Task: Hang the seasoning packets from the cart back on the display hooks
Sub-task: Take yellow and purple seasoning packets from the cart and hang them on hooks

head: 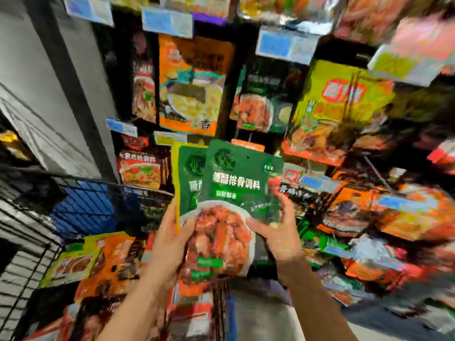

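Both hands grip the front green packet: left hand curled round its lower left edge, right hand pinching its lower right. A second green packet overlaps behind, near the display, above the cart.

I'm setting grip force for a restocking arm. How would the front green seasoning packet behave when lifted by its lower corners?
The front green packet is probably floppy: it's a thin pouch, and the left hand and right hand both support its lower part. Its glossy film looks somewhat slippery. It stands upright between the hands, so it seems light, stiffened a little by its contents.
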`<state>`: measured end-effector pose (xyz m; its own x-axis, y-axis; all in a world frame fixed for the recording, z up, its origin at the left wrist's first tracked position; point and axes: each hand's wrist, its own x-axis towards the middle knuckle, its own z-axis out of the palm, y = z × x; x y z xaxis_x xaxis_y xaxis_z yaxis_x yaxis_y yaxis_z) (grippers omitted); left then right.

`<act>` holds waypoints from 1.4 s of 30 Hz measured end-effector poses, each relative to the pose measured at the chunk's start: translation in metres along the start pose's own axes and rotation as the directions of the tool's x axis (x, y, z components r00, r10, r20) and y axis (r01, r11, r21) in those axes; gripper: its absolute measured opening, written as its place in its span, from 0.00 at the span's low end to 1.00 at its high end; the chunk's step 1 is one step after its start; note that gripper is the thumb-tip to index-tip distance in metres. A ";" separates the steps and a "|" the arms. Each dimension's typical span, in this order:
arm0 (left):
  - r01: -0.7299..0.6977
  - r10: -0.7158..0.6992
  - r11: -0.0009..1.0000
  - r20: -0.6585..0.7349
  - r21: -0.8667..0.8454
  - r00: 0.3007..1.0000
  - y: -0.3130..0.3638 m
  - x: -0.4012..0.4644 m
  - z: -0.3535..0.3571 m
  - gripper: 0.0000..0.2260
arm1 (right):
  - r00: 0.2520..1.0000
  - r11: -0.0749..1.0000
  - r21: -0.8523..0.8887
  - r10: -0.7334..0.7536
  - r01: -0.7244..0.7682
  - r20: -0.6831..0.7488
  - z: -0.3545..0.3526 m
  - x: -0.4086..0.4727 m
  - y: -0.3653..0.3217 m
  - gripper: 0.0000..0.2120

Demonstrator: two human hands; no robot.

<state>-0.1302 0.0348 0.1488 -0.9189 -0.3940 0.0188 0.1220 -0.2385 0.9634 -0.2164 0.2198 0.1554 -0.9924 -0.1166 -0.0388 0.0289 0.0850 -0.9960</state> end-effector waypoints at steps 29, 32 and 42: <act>-0.289 0.297 0.953 -0.109 0.089 0.949 0.071 0.083 0.023 0.23 | 0.980 0.989 0.065 -0.120 0.132 -0.161 -0.003 0.110 -0.150 0.30; -0.294 0.304 0.950 -0.105 0.101 0.947 0.072 0.081 0.022 0.23 | 0.981 0.991 0.051 -0.112 0.122 -0.161 -0.003 0.114 -0.153 0.31; -0.284 0.304 0.949 -0.161 0.137 0.939 0.074 0.073 0.008 0.24 | 0.978 0.989 0.081 -0.105 0.121 -0.180 0.005 0.130 -0.155 0.30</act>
<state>-0.1913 -0.0046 0.2237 -0.7652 -0.5856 0.2675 0.3253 0.0068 0.9456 -0.3490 0.1864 0.3048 -0.9952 0.0554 0.0812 -0.0819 -0.0098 -0.9966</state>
